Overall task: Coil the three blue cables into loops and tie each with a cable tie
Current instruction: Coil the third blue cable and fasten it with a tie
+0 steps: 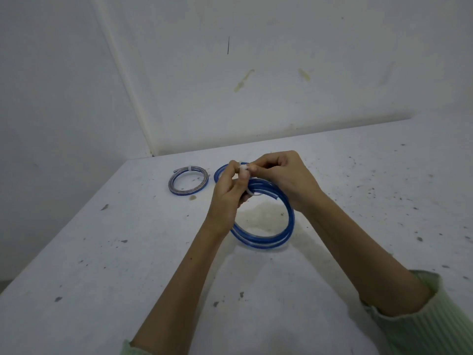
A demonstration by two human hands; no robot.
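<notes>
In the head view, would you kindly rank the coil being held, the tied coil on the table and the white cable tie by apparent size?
1. Held blue coil, though it is nearer the camera.
2. Tied coil.
3. White cable tie, pinched by the left hand and right hand.

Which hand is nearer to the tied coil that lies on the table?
Left. The left hand is just right of the tied coil; the right hand is farther right, beyond it.
</notes>
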